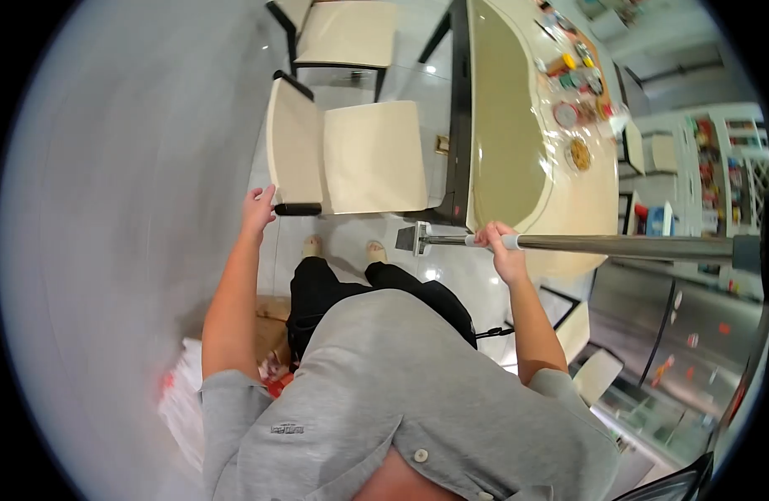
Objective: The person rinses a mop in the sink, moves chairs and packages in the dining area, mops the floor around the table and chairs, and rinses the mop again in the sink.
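My right hand (501, 247) is closed around the metal pole of a mop (618, 245), by a white collar on the shaft. The pole runs across to the right, and its small grey-and-white head (413, 239) is beside the table's near corner. At the left, my left hand (258, 210) has its fingers and thumb at the corner of a cream chair's backrest (294, 142); it appears to grip that edge. The chair, with its cream seat (374, 157) and black trim, stands between my left hand and the dining table (581, 204).
A second cream chair (347, 33) stands beyond the first. Jars, bottles and a bowl of food (578, 155) crowd the table's far side. Bags (184, 401) and a cardboard box (273, 321) lie on the floor by my left leg. A steel fridge (681, 334) is at the right.
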{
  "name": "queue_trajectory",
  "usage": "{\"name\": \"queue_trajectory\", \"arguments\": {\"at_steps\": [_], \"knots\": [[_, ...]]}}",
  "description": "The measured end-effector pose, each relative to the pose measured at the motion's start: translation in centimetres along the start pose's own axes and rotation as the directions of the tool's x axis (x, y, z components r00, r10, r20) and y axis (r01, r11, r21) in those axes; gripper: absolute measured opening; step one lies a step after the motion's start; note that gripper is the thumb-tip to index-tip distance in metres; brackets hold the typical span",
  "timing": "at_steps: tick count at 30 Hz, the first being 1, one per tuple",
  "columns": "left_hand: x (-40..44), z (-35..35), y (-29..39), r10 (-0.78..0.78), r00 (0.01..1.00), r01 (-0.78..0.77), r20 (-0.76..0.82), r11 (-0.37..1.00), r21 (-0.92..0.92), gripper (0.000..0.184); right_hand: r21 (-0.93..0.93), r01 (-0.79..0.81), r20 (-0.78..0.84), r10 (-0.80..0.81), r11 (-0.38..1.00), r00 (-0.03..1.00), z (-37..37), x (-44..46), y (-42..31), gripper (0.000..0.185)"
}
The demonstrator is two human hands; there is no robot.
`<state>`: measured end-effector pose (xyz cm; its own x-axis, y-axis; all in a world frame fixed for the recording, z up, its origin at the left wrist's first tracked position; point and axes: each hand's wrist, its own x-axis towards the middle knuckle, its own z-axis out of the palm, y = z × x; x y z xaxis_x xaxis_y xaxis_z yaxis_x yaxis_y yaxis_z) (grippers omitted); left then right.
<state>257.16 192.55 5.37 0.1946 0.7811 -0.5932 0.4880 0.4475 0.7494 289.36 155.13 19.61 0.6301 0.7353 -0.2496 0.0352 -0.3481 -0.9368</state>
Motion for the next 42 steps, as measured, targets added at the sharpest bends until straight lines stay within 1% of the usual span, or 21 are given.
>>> {"name": "queue_trajectory", "arguments": {"at_steps": [4, 6, 7, 8, 10, 14, 18, 21, 23, 25, 26, 28, 30, 32, 34, 35, 36, 37, 38, 40, 42], "knots": [[9.4, 1.5, 2.7, -0.075, 0.963, 0.077, 0.259, 0.997, 0.004, 0.065, -0.013, -0.114, -0.23, 0.108, 0.993, 0.967, 3.5, -2.6, -0.5, 0.039], [14.9, 3.0, 2.4, -0.151, 0.912, 0.165, 0.382, 0.986, -0.005, 0.059, 0.038, -0.173, -0.45, 0.172, 0.984, 0.876, 5.7, -3.9, -0.6, 0.04], [16.2, 3.6, 2.7, -0.193, 0.906, 0.201, 0.377, 0.979, 0.017, 0.048, 0.096, -0.172, -0.492, 0.197, 0.98, 0.848, 6.0, -5.1, 0.1, 0.039], [17.2, 3.7, 2.9, -0.199, 0.893, 0.195, 0.405, 0.979, 0.05, 0.048, 0.109, -0.186, -0.524, 0.216, 0.976, 0.824, 7.1, -6.1, -0.7, 0.039], [18.2, 3.8, 3.1, -0.24, 0.864, 0.201, 0.443, 0.97, 0.134, 0.043, 0.387, -0.269, -0.687, 0.471, 0.882, 0.554, 9.0, -8.4, -2.5, 0.037], [20.2, 3.1, 2.4, -0.203, 0.854, 0.146, 0.48, 0.977, 0.154, 0.041, 0.449, -0.153, -0.779, 0.469, 0.88, 0.417, 11.2, -11.1, -2.0, 0.035], [24.7, 1.2, 2.9, -0.213, 0.86, 0.165, 0.463, 0.976, 0.142, 0.043, 0.49, -0.131, -0.798, 0.504, 0.862, 0.331, 10.9, -11.4, -0.1, 0.038], [27.1, -4.1, 3.3, -0.182, 0.89, 0.143, 0.419, 0.982, 0.124, 0.044, 0.515, -0.073, -0.8, 0.509, 0.854, 0.318, 11.2, -12.1, 1.4, 0.039], [27.0, -8.5, 3.9, -0.235, 0.913, 0.192, 0.333, 0.969, 0.156, 0.043, 0.524, -0.054, -0.804, 0.515, 0.85, 0.298, 11.5, -12.5, 1.7, 0.039], [28.3, -13.3, 1.9, -0.261, 0.917, 0.227, 0.303, 0.963, 0.143, 0.042, 0.508, -0.071, -0.79, 0.497, 0.859, 0.36, 12.3, -12.1, 2.8, 0.038], [27.6, -14.7, 1.8, -0.255, 0.918, 0.217, 0.304, 0.964, 0.154, 0.042, 0.517, -0.063, -0.789, 0.504, 0.854, 0.352, 12.4, -11.4, 3.2, 0.038], [26.2, -17.9, 1.9, -0.31, 0.933, 0.286, 0.182, 0.947, 0.146, 0.041, 0.454, -0.187, -0.737, 0.485, 0.871, 0.47, 12.8, -9.5, 3.4, 0.034], [27.5, -21.2, 0.0, -0.332, 0.924, 0.313, 0.19, 0.942, 0.123, 0.041, 0.328, -0.239, -0.677, 0.403, 0.914, 0.615, 12.5, -6.8, 5.4, 0.03], [27.8, -21.8, -0.9, -0.346, 0.915, 0.337, 0.207, 0.938, 0.076, 0.042, 0.061, -0.312, -0.55, 0.292, 0.948, 0.783, 11.8, -3.5, 6.6, 0.03], [26.3, -22.5, -1.0, -0.166, 0.975, 0.165, 0.149, 0.986, 0.017, 0.048, -0.102, -0.275, -0.444, 0.204, 0.956, 0.873, 12.3, 0.2, 3.2, 0.035], [25.8, -22.6, -0.6, -0.156, 0.978, 0.156, 0.137, 0.988, 0.011, 0.048, -0.191, -0.244, -0.412, 0.148, 0.951, 0.899, 12.7, 2.7, 4.2, 0.036], [25.4, -21.8, 0.3, 0.055, 0.988, -0.106, 0.146, 0.925, 0.365, 0.052, -0.275, -0.206, -0.376, 0.092, 0.939, 0.922, 13.3, 5.0, 5.0, 0.037], [24.8, -20.0, 1.7, 0.247, 0.942, -0.335, 0.227, 0.675, 0.657, 0.055, -0.285, -0.247, -0.302, 0.158, 0.926, 0.94, 14.7, 6.2, 2.2, 0.035], [14.0, -13.8, 6.9, 0.331, 0.896, -0.444, 0.297, 0.702, 0.557, 0.065, -0.298, -0.285, -0.231, 0.221, 0.911, 0.948, 15.9, 7.8, -1.0, 0.032], [2.4, -6.1, 11.4, 0.345, 0.689, -0.542, 0.637, 0.829, 0.138, 0.074, -0.597, -0.028, -0.033, 0.01, 0.802, 0.999, 20.2, 12.9, 2.3, 0.025], [-5.1, -1.1, 12.7, 0.502, 0.434, -0.619, 0.748, 0.769, -0.157, 0.065, -0.505, -0.075, -0.002, 0.086, 0.86, 0.996, 25.4, 15.3, 3.5, 0.021]]}}
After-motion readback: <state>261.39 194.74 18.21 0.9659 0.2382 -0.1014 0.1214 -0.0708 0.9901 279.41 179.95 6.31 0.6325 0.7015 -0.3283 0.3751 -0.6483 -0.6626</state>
